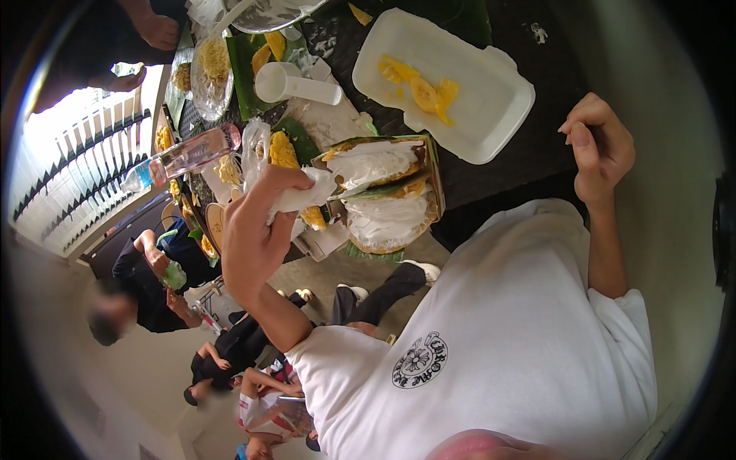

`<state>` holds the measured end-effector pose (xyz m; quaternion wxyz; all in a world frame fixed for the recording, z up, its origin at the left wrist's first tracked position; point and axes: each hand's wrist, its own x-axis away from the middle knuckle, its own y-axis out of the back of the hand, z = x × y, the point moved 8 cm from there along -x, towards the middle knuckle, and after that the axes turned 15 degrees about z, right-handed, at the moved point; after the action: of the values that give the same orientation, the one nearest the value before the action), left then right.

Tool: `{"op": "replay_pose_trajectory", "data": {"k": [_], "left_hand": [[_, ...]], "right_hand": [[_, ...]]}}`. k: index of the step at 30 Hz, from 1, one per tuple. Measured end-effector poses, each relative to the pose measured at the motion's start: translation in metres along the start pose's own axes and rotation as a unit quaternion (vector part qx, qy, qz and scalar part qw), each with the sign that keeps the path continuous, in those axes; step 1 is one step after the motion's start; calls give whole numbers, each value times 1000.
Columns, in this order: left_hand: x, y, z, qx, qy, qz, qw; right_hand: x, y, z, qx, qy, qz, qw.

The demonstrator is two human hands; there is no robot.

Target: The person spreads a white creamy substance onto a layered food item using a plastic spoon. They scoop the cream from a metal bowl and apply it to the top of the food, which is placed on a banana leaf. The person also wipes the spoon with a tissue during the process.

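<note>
My left hand point(257, 222) is closed around a crumpled white plastic bag point(303, 195), which looks like a piping bag; its end reaches the left side of an open box point(435, 180). Two folded shells filled with white cream point(387, 218) lie side by side in that box, with some yellow filling at their edges. Green leaf shows beneath them. Off to the right, my right hand point(602, 149) is raised beyond the table edge, its fingers curled toward the thumb with nothing seen between them. Yellow fruit pieces point(284, 149) lie just past my left hand.
A white foam tray point(498, 100) with yellow fruit scraps is at the far right of the dark table. Around the far left are a white scoop point(299, 88), a clear bottle point(195, 153) and a plastic-wrapped dish point(213, 77). Another person's hand point(157, 31) is nearby; several people are at left.
</note>
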<state>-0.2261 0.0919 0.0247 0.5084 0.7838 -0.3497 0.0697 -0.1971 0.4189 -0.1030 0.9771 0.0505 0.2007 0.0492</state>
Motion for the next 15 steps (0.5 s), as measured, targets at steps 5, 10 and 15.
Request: {"op": "replay_pose_trajectory", "data": {"k": [5, 10, 15], "left_hand": [[-14, -9, 8, 3, -24, 22, 999], [-5, -1, 9, 5, -6, 5, 1000], [-5, -7, 1, -4, 2, 37, 999]], "right_hand": [[6, 1, 0, 24, -6, -12, 1000], [3, 0, 0, 24, -10, -11, 1000], [2, -2, 0, 9, -13, -8, 1000]]}}
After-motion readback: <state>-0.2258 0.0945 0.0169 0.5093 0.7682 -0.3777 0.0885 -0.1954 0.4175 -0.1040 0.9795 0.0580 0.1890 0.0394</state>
